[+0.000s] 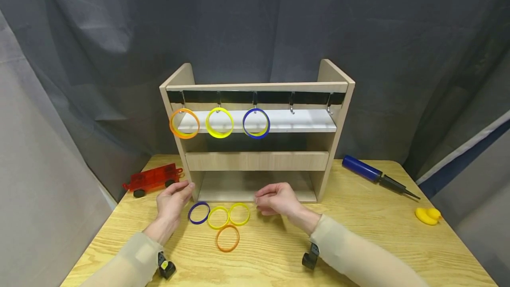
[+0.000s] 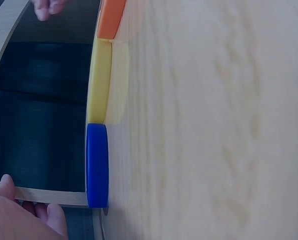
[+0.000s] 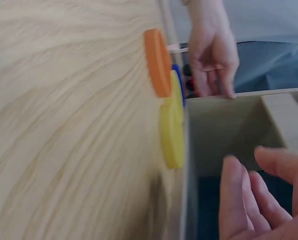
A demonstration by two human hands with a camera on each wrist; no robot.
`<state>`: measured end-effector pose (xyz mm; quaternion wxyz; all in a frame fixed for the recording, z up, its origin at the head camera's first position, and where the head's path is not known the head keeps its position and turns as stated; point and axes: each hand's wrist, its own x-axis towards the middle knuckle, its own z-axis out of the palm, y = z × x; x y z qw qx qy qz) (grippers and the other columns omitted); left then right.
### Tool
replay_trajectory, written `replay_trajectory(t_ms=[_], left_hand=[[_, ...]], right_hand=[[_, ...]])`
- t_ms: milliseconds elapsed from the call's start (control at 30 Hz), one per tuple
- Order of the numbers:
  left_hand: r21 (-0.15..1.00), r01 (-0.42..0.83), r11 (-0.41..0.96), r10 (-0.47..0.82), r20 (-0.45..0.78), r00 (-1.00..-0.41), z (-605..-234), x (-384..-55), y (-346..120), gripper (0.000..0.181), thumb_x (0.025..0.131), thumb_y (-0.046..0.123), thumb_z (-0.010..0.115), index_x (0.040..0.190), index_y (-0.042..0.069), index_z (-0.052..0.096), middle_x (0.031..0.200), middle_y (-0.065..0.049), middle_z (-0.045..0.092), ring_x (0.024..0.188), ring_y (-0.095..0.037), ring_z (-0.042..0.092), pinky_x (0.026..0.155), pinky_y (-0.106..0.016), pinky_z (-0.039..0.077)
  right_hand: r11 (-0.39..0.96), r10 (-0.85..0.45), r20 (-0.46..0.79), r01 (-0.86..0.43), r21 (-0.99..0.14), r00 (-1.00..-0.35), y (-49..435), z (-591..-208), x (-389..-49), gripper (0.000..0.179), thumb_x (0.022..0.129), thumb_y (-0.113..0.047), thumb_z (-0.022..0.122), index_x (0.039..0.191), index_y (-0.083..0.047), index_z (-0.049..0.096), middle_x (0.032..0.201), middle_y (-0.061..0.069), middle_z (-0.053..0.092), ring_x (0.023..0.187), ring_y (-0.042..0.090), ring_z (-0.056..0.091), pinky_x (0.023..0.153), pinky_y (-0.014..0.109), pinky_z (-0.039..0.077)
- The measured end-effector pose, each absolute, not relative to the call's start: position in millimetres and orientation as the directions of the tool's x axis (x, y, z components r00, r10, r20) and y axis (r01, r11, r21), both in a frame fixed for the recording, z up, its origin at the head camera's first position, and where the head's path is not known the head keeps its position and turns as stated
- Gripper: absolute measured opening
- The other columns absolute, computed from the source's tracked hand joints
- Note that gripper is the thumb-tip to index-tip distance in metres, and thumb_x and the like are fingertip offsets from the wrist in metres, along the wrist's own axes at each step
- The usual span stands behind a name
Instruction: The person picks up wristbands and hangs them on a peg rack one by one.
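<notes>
My left hand (image 1: 173, 200) grips the lower left side panel of a wooden shelf (image 1: 256, 161), with thumb and fingers on either side of the panel in the left wrist view. Before the shelf's lower opening, my right hand (image 1: 280, 200) holds nothing; its thumb and loosely bent fingers are apart in the right wrist view. Between the hands, a blue ring (image 2: 98, 165), two yellow rings, one of them the left yellow ring (image 1: 218, 228), and an orange ring (image 1: 227, 250) lie flat on the table.
From the shelf's hooks hang an orange ring (image 1: 184, 136), a yellow ring (image 1: 219, 135) and a blue ring (image 1: 256, 137) with yellow behind it; two hooks on the right are bare. Left stands a red toy wagon (image 1: 153, 180). A blue hand pump (image 1: 362, 168) and yellow rubber duck (image 1: 427, 216) lie right.
</notes>
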<state>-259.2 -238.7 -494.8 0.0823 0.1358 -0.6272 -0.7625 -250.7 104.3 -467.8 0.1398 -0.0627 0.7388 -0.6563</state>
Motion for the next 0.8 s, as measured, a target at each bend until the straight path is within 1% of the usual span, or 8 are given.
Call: replay_trajectory(t_ms=[100,233,333,533,600,700,800], left_hand=[[0.977,-0.04,-0.209,-0.294,-0.102,-0.95,-495.5,-259.3,-238.9,0.013,0.101,0.009,0.086,0.113,0.013,0.085,0.089,0.017,0.084,0.095,-0.004,0.084,0.096,-0.025,0.069],[0.976,-0.04,-0.212,-0.29,-0.102,-0.951,-495.3,-259.2,-238.6,0.017,0.101,0.01,0.086,0.118,0.011,0.084,0.09,0.018,0.084,0.096,-0.004,0.084,0.097,-0.025,0.069],[0.977,-0.043,-0.209,-0.29,-0.104,-0.951,-495.4,-259.1,-238.9,0.021,0.101,0.01,0.086,0.122,0.008,0.082,0.09,0.018,0.084,0.096,-0.004,0.084,0.097,-0.025,0.068],[0.979,-0.038,-0.201,-0.292,-0.097,-0.951,-496.2,-259.7,-239.5,0.02,0.101,0.01,0.086,0.12,0.009,0.083,0.09,0.017,0.084,0.095,-0.003,0.083,0.095,-0.024,0.068],[0.979,-0.037,-0.198,-0.294,-0.096,-0.951,-495.7,-259.6,-239.1,0.022,0.1,0.01,0.087,0.121,0.008,0.082,0.091,0.017,0.084,0.095,-0.003,0.083,0.095,-0.023,0.068],[0.979,-0.041,-0.198,-0.29,-0.099,-0.952,-495.4,-259.7,-238.9,0.023,0.1,0.01,0.086,0.123,0.007,0.081,0.091,0.017,0.084,0.095,-0.003,0.083,0.095,-0.023,0.068],[0.978,-0.043,-0.206,-0.285,-0.101,-0.953,-495.1,-260.1,-239.0,0.022,0.1,0.01,0.086,0.121,0.009,0.082,0.09,0.018,0.084,0.095,-0.003,0.083,0.096,-0.023,0.068]], right_hand=[[0.188,-0.31,-0.164,0.108,-0.976,-0.936,101.0,-475.6,-251.9,0.029,0.095,-0.007,0.087,0.117,0.008,0.078,0.098,0.018,0.087,0.076,0.014,0.08,0.066,0.028,0.069],[0.242,-0.328,-0.183,0.105,-0.965,-0.927,96.6,-482.2,-253.1,0.024,0.093,-0.006,0.088,0.112,0.006,0.079,0.089,0.016,0.085,0.07,0.013,0.077,0.064,0.029,0.069],[0.287,-0.331,-0.186,0.089,-0.954,-0.925,93.0,-485.1,-254.1,0.022,0.093,-0.007,0.088,0.109,0.004,0.08,0.086,0.012,0.085,0.07,0.013,0.077,0.063,0.03,0.069],[0.379,-0.33,-0.175,0.039,-0.925,-0.928,85.0,-494.1,-260.1,0.021,0.089,-0.008,0.091,0.105,0.002,0.081,0.082,0.008,0.084,0.071,0.012,0.077,0.061,0.029,0.068],[0.406,-0.319,-0.17,0.027,-0.913,-0.932,82.4,-496.6,-262.3,0.021,0.088,-0.008,0.092,0.104,0.001,0.081,0.081,0.006,0.084,0.071,0.012,0.077,0.061,0.029,0.068],[0.439,-0.302,-0.165,0.017,-0.898,-0.939,78.4,-498.3,-264.9,0.018,0.087,-0.007,0.094,0.098,-0.001,0.081,0.079,0.006,0.083,0.069,0.014,0.078,0.06,0.03,0.068],[0.468,-0.289,-0.156,0.002,-0.884,-0.944,74.7,-497.1,-265.8,0.016,0.086,-0.007,0.095,0.093,-0.003,0.081,0.077,0.008,0.083,0.067,0.015,0.079,0.059,0.032,0.069]])
